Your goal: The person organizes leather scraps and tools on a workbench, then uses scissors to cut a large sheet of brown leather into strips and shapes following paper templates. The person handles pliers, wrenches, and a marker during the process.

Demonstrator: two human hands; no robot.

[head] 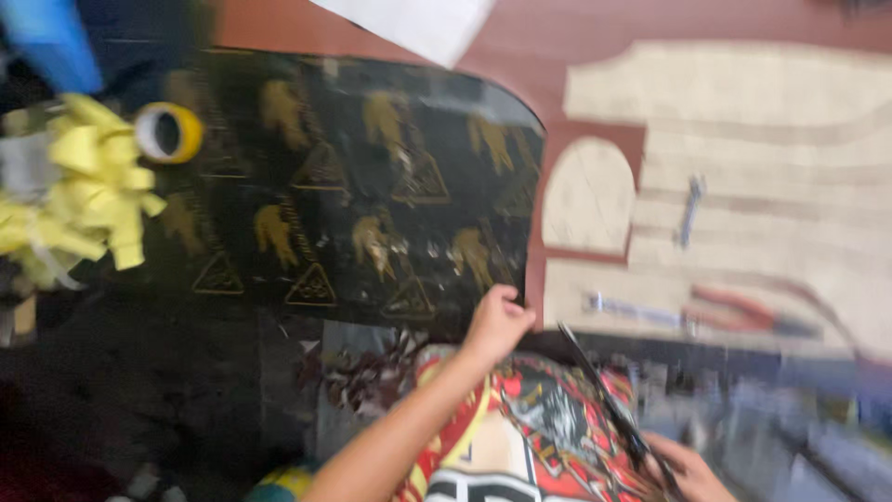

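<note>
A black fabric piece (353, 186) printed with gold figures and triangles lies flat on the reddish-brown table (548, 56). My left hand (497, 323) is closed on the fabric's near edge, close to its right corner. My right hand (683, 469) is at the bottom right, gripping long dark scissors (604, 400) that point up and left toward the fabric's corner. The whole view is motion-blurred. Below my arms I see a red, yellow and white patterned garment (530, 437).
Several beige paper pattern pieces (743, 139) cover the table's right half, with a small metal tool (689, 209) and red-handled pliers (743, 311) on them. A yellow tape roll (169, 133) and a bunch of yellow strips (88, 186) sit at the left. White paper (418, 23) lies at the top.
</note>
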